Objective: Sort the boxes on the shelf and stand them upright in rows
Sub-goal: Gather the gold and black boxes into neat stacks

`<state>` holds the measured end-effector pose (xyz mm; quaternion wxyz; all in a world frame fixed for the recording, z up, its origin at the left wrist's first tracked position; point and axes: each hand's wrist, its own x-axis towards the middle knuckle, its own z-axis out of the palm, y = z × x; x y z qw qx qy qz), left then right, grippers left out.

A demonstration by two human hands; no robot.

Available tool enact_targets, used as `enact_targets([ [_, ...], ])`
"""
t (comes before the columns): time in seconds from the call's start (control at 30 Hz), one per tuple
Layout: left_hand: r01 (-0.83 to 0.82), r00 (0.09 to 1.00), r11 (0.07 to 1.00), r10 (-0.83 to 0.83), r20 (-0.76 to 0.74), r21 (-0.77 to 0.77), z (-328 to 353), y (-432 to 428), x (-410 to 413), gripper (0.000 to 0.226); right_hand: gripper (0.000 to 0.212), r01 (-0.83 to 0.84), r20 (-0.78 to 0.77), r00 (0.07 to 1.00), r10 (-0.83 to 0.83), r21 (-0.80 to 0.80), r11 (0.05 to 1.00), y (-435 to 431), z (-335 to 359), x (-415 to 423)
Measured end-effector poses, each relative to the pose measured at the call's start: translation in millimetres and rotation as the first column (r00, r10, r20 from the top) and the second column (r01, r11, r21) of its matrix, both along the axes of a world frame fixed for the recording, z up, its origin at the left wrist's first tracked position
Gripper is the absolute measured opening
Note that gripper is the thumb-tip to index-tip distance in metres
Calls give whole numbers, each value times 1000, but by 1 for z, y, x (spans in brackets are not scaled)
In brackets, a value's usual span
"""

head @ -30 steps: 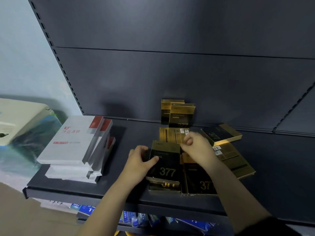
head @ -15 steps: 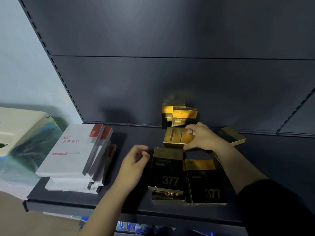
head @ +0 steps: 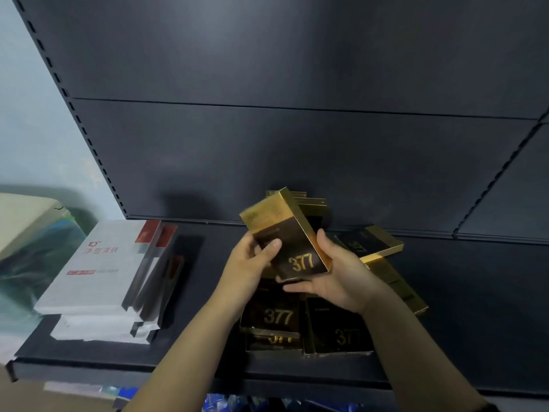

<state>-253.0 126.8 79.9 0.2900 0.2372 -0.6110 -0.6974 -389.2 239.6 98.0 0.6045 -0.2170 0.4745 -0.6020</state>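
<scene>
Head view: both hands hold one gold-black box [head: 289, 242] up off the shelf [head: 193, 359], tilted, gold end toward 11 o'clock, "377" end low at 5. Left hand [head: 252, 263] has thumb across the dark front face, fingers behind, clamped on the box's left edge. Right hand [head: 335, 275] cups under the bottom corner, fingers closed on the right gold side & underside. So box is midair, just above the flat 377 pile [head: 276, 318] at 6 o'clock.

Behind it at 12, upright boxes [head: 312, 203] stand vs the back panel, mostly hidden by the held one. At 3 o'clock, loose boxes [head: 368, 243] lie flat & skewed, one resting on another. White boxes [head: 98, 263] stacked at 9, well apart.

Risks, as I judge them:
- Glossy card, grip is mostly at one end; if left thumb lets go during the turn to upright, box prob slips onto the 377 pile & scatters it.
- Setting it in at 12: the upright ones are thin and tall, a nudge from box or knuckles likely domino-tips them.
- Right forearm reaches over the skewed boxes at 3; dragging back could sweep one toward the shelf's front lip & off.
- Can't tell which face is front on the hidden uprights, so orientation mismatch poss.
</scene>
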Motion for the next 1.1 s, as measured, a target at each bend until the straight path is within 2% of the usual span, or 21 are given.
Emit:
enact_targets([
  [0.13,-36,999,999,36,-31,16,0,3,1,44,68,-98,91,991,97,3,995,7,-8,6],
  [0.33,-74,997,997,74,21,-25,-6,3,6,46,59,-83,-29,996,83,-17,996,14,-15,3],
  [0.47,-76,996,997,77,50,-23,-10,-1,11,30,37,17,-212,977,-17,-2,1000,20,-19,-3],
  [0.57,49,987,994,-33,160,-101,-15,-1,14,20,16,136,-403,910,-96,72,988,26,-25,-10],
  [0.67,125,958,972,-66,278,-200,-24,1,14,8,18,191,-515,852,-90,146,971,38,-33,-20],
  [0.73,53,958,974,13,287,-221,-29,1,12,14,21,203,-531,844,-73,191,961,50,-36,-26],
  [0.83,-51,967,987,88,238,-155,-28,-4,9,18,25,243,-569,821,-58,255,936,68,-36,-35],
  [0.93,-98,981,990,113,157,-97,-25,-10,6,10,33,284,-675,736,58,386,878,76,-34,-46],
  [1.0,-107,989,992,113,98,-65,-21,-11,4,11,40,336,-776,610,160,436,835,73,-33,-53],
  [1.07,-110,992,992,114,60,-67,-19,-12,5,16,38,411,-856,486,174,400,819,63,-31,-58],
  [1.1,-112,992,991,116,51,-69,-18,-13,6,19,33,432,-878,454,149,364,825,56,-28,-59],
])
